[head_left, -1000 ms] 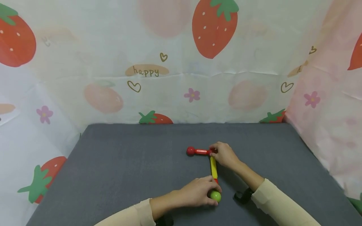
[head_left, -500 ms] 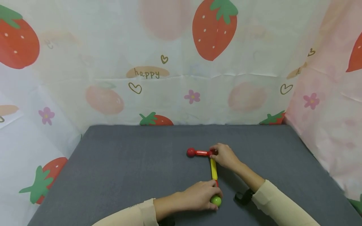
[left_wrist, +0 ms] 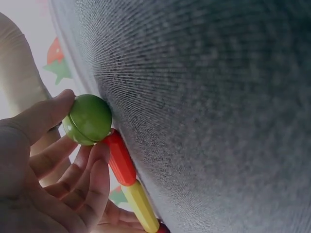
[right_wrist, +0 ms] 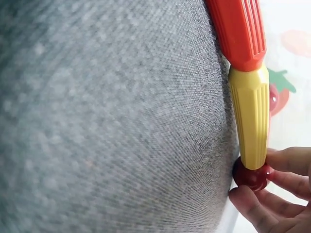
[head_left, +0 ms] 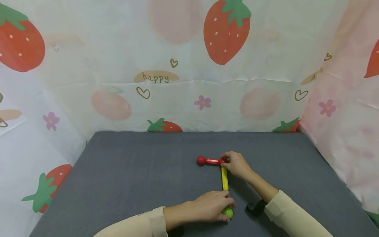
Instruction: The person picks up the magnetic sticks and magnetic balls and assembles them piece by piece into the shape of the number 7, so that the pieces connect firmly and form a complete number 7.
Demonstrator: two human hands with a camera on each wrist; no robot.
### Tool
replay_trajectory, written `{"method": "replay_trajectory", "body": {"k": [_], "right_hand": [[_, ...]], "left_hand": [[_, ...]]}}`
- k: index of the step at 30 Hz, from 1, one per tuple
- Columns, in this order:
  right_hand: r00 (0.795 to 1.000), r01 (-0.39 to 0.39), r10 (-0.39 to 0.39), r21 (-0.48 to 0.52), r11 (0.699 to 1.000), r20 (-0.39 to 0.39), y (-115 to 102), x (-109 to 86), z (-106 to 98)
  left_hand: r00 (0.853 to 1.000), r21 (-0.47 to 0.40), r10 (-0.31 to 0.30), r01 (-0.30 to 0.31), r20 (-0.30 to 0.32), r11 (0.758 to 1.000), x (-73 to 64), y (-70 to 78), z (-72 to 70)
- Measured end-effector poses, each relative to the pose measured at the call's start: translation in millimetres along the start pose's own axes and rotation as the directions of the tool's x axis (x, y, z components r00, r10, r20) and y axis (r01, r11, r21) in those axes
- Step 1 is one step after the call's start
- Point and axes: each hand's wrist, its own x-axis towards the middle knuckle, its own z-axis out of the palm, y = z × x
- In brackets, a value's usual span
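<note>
My left hand (head_left: 208, 206) pinches a glossy green ball (left_wrist: 91, 119) between thumb and fingers at the near end of a two-coloured rod. The red half (left_wrist: 121, 159) of that rod meets the green ball; its yellow half (head_left: 224, 179) runs away from me to a dark red ball (right_wrist: 249, 175). That red ball is pinched by my right hand (head_left: 237, 164), whose fingers partly cover it. From there a short red rod (head_left: 212, 161) extends left to another red ball (head_left: 201, 160). All these pieces form a bent, joined chain lying on the grey cloth.
Grey cloth (head_left: 142, 171) covers the table. Behind it and along both sides hang white and pink sheets (head_left: 183, 105) printed with strawberries. A black strap end (head_left: 255, 208) hangs at my right wrist, close over the cloth.
My left hand and the green ball have shifted slightly toward me, and its fingers now cover the rod's red half in the head view. My right hand keeps its grip at the red ball.
</note>
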Motion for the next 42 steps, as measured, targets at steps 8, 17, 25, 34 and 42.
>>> {"method": "replay_trajectory", "body": {"k": [8, 17, 25, 34, 42], "right_hand": [[1.0, -0.009, 0.009, 0.039, 0.999, -0.009, 1.6, 2.5, -3.1], [0.994, -0.104, 0.101, 0.096, 0.99, 0.038, -1.5, -0.2, -5.8], [0.998, 0.034, -0.034, -0.007, 0.999, 0.051, 3.1, -4.4, -7.6], [0.902, 0.417, -0.387, -0.154, 0.896, 0.191, 6.2, -23.8, -19.4], [0.783, 0.563, -0.482, -0.12, 0.818, 0.393, 3.6, -38.2, -17.7]], "left_hand": [[0.999, -0.033, -0.032, 0.032, 0.0, 0.999, -3.7, -3.4, -3.4], [0.997, -0.119, -0.064, 0.068, 0.038, 0.991, -7.6, -5.7, -5.5], [0.998, -0.125, -0.049, 0.054, 0.04, 0.991, -9.3, -10.1, -5.9], [0.998, -0.131, -0.056, 0.06, 0.032, 0.99, -11.7, -10.4, -5.5], [0.998, -0.112, -0.063, 0.062, -0.002, 0.992, -13.3, -9.5, -4.0]]}}
